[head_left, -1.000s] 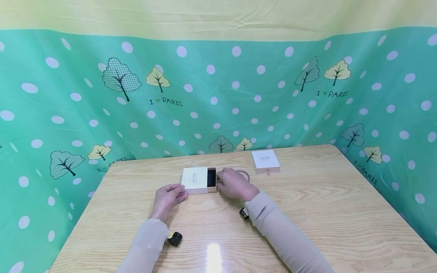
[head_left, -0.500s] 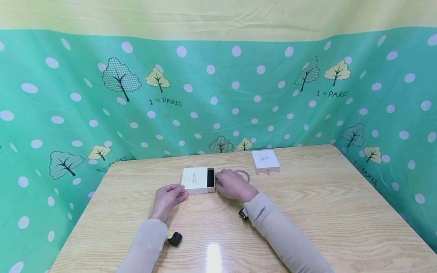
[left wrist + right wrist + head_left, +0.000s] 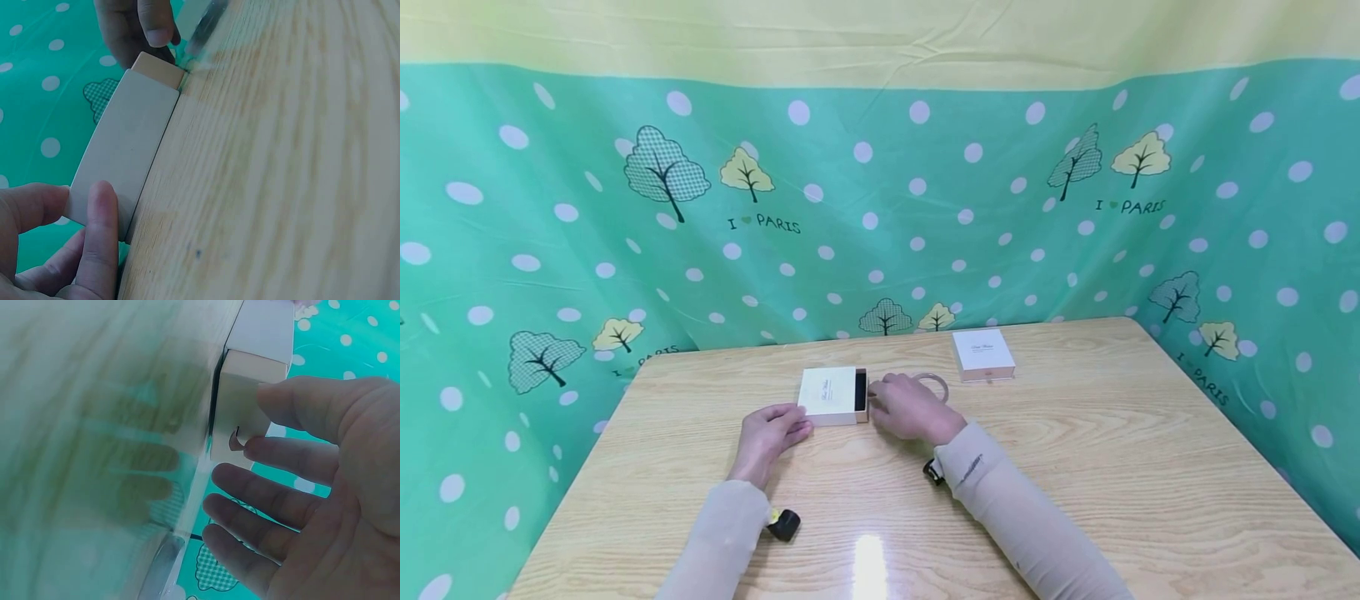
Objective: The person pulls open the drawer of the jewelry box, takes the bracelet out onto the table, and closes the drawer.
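Note:
A white sliding drawer gift box (image 3: 829, 393) lies on the table, its pinkish-tan drawer (image 3: 240, 394) sticking out a little on the right, with a dark inside. My left hand (image 3: 767, 432) holds the white sleeve at its near left corner, one finger on the long side and another at the end. At the drawer's front is my right hand (image 3: 910, 407), thumb and index fingertip against the panel beside a small ribbon pull (image 3: 235, 441). Its other fingers are extended and hold nothing. A pale, clear ring-shaped thing (image 3: 942, 387) lies just behind the right hand, which partly covers it.
Farther back on the right stands a second white box (image 3: 985, 353) with a pinkish front, closed. The wooden table (image 3: 1075, 433) ends at a green dotted cloth (image 3: 842, 200) hanging behind it. Small black devices (image 3: 785, 525) are strapped to both wrists.
The drawer has slid left, farther into the white sleeve, and less of its dark inside shows. My right hand has shifted left with it. My left hand and the sleeve have stayed put.

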{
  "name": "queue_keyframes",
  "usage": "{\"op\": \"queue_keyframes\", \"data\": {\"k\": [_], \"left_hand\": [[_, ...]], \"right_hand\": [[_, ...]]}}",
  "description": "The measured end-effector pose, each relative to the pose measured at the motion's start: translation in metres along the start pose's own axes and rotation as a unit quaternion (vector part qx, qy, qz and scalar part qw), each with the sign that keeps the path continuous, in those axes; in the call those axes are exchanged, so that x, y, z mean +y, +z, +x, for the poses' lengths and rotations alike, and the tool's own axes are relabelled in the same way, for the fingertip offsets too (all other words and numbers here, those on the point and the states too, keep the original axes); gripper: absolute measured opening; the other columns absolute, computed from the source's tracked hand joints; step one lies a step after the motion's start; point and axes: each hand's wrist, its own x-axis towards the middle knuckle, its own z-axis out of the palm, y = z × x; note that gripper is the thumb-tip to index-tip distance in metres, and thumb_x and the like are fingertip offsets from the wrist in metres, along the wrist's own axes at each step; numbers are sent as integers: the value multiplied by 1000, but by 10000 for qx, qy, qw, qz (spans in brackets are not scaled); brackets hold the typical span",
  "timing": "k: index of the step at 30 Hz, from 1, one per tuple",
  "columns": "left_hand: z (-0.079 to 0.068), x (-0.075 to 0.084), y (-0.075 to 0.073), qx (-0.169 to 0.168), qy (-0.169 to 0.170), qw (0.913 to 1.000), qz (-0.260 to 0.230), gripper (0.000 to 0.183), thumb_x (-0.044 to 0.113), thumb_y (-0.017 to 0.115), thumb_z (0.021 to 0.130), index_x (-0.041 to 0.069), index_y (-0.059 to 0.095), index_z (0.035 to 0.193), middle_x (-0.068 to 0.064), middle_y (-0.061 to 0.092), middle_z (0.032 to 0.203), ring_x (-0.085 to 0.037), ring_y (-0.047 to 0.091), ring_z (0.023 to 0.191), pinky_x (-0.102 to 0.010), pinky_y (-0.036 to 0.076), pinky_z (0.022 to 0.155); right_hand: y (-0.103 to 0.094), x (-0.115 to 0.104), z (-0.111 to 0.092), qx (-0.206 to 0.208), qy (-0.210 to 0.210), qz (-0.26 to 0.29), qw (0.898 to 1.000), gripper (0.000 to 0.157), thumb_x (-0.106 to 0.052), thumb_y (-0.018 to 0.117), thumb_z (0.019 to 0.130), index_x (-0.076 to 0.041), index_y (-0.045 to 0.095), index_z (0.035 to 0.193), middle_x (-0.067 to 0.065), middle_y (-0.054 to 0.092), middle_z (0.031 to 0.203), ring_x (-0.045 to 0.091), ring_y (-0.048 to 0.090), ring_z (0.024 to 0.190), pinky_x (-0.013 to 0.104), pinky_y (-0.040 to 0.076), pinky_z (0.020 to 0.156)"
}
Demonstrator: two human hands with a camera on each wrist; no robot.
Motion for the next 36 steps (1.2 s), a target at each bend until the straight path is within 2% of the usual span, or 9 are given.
{"op": "queue_keyframes", "data": {"k": [14, 21, 32, 36], "left_hand": [[0, 0, 1, -4, -1, 10000, -79, 36, 5, 64, 91, -10, 54, 121, -16, 66, 97, -18, 69, 82, -28, 58, 82], [0, -1, 0, -8, 11, 10000, -23, 36, 6, 64, 91, -11, 54, 121, -16, 66, 97, -18, 69, 82, -28, 59, 81], [0, 0, 1, 2, 15, 10000, -71, 35, 5, 64, 90, -10, 55, 120, -16, 66, 96, -19, 69, 82, -29, 59, 82], [0, 0, 2, 19, 8, 10000, -69, 35, 5, 64, 91, -10, 55, 120, -17, 66, 97, -19, 69, 82, -29, 59, 81]], "right_hand": [[0, -3, -2, -107, -26, -89, 9999, 38, -26, 59, 94, -14, 58, 130, 6, 61, 115, 21, 57, 103, 35, 53, 88], [1, -3, -1, -153, -16, -115, 9998, 45, -29, 58, 94, -16, 52, 137, 7, 60, 117, 21, 56, 104, 36, 52, 89], [2, -6, -2, -144, -50, -155, 9998, 44, -28, 58, 94, -17, 52, 136, 5, 60, 110, 18, 55, 94, 32, 53, 79], [2, -7, -2, -181, -59, -158, 9997, 46, -28, 57, 95, -17, 50, 139, 6, 60, 114, 19, 56, 99, 33, 53, 84]]}}
